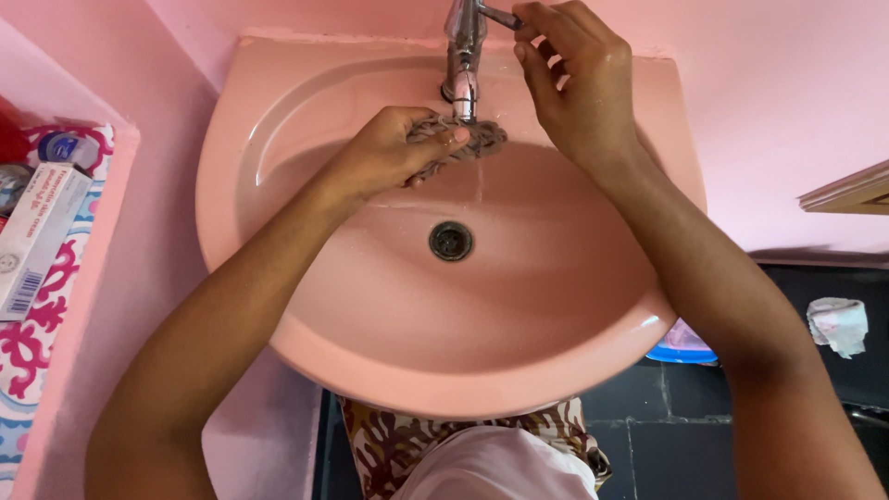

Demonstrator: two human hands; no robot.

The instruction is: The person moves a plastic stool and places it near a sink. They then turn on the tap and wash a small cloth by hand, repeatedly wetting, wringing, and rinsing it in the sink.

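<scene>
Cloth [463, 143], dark and bunched, clenched in left hand [394, 153] under tap spout [463, 88], thin stream falling toward drain [451, 241]. Right hand [579, 88] pinching tap lever [500, 16]. Likely splash over pink basin rim [444, 393] if flow strengthens. Tight against back wall; ample open bowl below.

Not much room up top: the tap [462, 56] stood right between the left hand [389, 148] and right hand [579, 83], with the wall just behind them. Below both hands the sink [519, 306] bowl was wide open, only the drain [451, 241] sitting there.
</scene>
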